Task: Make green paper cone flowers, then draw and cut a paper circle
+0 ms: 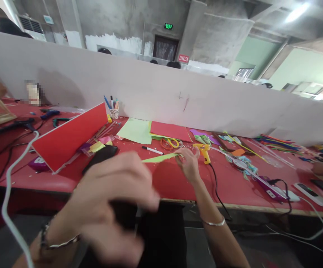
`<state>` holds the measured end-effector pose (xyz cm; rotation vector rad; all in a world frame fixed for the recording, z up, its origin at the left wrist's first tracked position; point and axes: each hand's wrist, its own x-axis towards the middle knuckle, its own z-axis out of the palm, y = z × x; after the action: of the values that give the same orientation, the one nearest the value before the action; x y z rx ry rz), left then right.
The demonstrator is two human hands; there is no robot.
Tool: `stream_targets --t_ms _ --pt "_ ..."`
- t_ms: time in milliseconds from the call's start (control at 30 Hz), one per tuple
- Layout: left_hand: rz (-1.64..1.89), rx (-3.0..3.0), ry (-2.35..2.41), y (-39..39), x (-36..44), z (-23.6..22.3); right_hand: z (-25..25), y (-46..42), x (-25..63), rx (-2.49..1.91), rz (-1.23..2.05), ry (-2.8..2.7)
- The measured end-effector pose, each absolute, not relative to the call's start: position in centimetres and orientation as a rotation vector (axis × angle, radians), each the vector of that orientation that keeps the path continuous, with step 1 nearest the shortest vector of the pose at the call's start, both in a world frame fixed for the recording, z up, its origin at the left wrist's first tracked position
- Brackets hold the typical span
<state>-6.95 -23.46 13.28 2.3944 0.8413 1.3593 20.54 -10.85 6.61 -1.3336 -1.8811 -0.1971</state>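
Yellow glue gun [205, 153], marker [152, 150] on red table [172, 182]

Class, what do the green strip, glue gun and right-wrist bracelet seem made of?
Green strip: probably matte paper, being thin and flat. Glue gun: likely smooth plastic, from its evenly yellow moulded body. Bracelet: apparently polished metal, given its silvery shine.

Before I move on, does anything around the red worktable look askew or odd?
The large red rectangular board stands on edge, slanted, at left, while the coloured paper sheets lie flat. Loose yellow paper scraps clutter the table beside it. Stray marks on the otherwise plain pale partition also look odd.
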Motion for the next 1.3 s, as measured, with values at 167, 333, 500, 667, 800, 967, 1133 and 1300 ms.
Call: stream_targets --t_ms 167,333,500,667,800,967,1133,1300 --pt "0.624 2.693 0.987 -17.9 -5.1 10.5 2.4 -14.5 22.2 -1.348 0.130 -1.827" --pt "0.218 2.724 1.161 -17.2 -5.4 3.0 -1.0 -14.7 22.6 -1.277 0.499 -1.917" --pt "0.154 2.648 1.184 -16.7 -5.5 1.7 -0.6 -15.3 21.4 -1.377 0.453 -2.086" --pt "0.170 2.600 1.251 -17.4 -5.2 2.7 -0.5 -17.3 20.3 -1.439 0.432 -2.084" --pt "0.143 2.543 1.301 -18.0 -5.3 3.0 -0.9 -18.3 20.4 -1.415 0.486 -2.144" --pt "0.239 2.483 1.276 -18.5 -6.4 2.5 -0.9 -18.0 20.6 -1.348 0.471 -2.217" --pt "0.385 2.328 1.323 -18.7 -6.5 3.4 -1.0 -17.7 20.2 -1.319 0.485 -2.131" --pt "0.369 2.234 1.490 -17.8 -5.4 4.5 -1.3 -17.4 20.1 -1.459 0.498 -1.979"
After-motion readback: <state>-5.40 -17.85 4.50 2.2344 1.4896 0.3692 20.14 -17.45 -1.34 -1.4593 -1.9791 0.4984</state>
